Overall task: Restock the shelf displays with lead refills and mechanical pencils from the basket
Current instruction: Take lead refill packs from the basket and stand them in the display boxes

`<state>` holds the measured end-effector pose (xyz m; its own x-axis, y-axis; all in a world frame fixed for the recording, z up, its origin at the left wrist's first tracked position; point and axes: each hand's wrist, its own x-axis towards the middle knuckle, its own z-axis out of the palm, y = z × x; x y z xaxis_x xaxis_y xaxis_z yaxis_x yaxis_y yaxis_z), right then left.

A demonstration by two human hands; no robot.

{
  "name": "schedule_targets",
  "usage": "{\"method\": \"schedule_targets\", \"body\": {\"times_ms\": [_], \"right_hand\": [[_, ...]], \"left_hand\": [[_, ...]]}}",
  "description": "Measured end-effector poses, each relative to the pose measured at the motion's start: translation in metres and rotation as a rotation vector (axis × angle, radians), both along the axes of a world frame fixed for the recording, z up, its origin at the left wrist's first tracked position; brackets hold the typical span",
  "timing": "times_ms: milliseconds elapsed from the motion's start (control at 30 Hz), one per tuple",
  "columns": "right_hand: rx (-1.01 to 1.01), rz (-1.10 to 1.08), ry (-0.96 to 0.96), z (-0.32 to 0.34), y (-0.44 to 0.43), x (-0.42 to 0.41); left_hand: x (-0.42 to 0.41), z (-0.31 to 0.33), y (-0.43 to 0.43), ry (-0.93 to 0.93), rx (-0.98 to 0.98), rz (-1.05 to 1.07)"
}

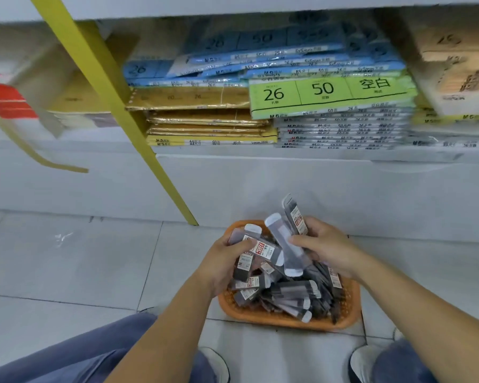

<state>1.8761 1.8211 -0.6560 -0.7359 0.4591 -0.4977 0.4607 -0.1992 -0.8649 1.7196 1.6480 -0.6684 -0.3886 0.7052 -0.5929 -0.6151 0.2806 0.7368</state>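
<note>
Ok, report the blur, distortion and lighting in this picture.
Head view: the left hand, the right hand and the lead refill packs over the orange basket are sharp; the green label reads 26 and 50; outer shelf stacks are smeared; the yellow upright leans from wide-angle distortion; light is even.

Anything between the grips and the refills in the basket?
Nothing visible. Left grip and right grip already hold refills above the basket; the rest lie uncovered below.
</note>
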Motion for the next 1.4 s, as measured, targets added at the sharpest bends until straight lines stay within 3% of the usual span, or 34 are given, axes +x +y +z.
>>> {"method": "schedule_targets", "body": {"times_ms": [267, 633, 833, 1300, 1400], "right_hand": [[-0.009, 0.008, 0.15, 0.066, -0.024, -0.01], [0.152, 0.0, 0.401, 0.216, -0.003, -0.028], [0.186, 0.015, 0.486, 0.245, -0.008, -0.047], [0.191, -0.082, 0.494, 0.251, -0.021, -0.081], [0.296, -0.035, 0.509, 0.258, -0.025, -0.081]], "left_hand": [[0.01, 0.072, 0.004, 0.044, 0.097, 0.022], [-0.017, 0.216, 0.013, 0.481, 0.212, -0.064], [-0.018, 0.246, 0.024, 0.648, 0.284, -0.167], [-0.041, 0.252, 0.029, 0.509, 0.338, 0.044], [-0.044, 0.256, 0.026, 0.497, 0.362, 0.068]]}}
